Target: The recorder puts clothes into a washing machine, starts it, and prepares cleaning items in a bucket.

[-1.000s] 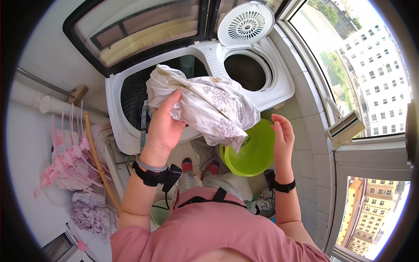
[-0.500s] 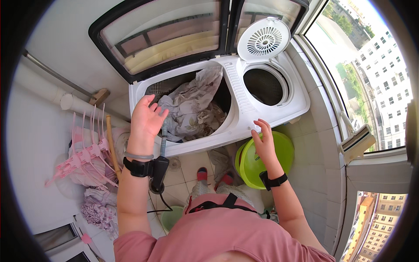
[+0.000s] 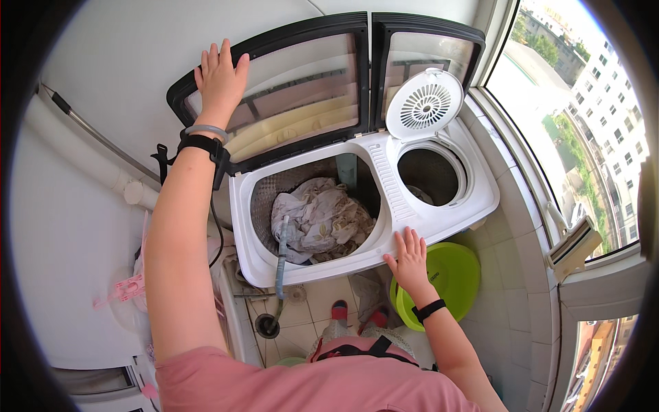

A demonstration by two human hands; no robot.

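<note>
My left hand (image 3: 222,84) is at the upper left corner of the black-framed, see-through wash lid (image 3: 295,89), which stands raised. Its fingers are stretched out over the frame and hold nothing. With fingers extended, my right hand (image 3: 410,264) lies at the front edge of the white twin-tub washing machine (image 3: 480,199). Inside the wash tub sits a heap of pale, patterned laundry (image 3: 319,213). A grey-blue hose (image 3: 281,264) hangs over the tub's front rim, its upper end against the laundry. On the right, the round vented spin cover (image 3: 425,103) is tipped up above the spin tub (image 3: 429,175).
A lime-green basin (image 3: 458,275) stands on the floor beside my right hand. The hose runs down to a floor drain (image 3: 268,325). Pink hangers (image 3: 129,288) are at the left wall, partly behind my forearm. A window (image 3: 528,89) borders the machine on the right.
My left hand has risen from beside the wash tub to the lid. My right hand has come to the machine's front edge. The laundry cloth that stood up now lies lower in the tub.
</note>
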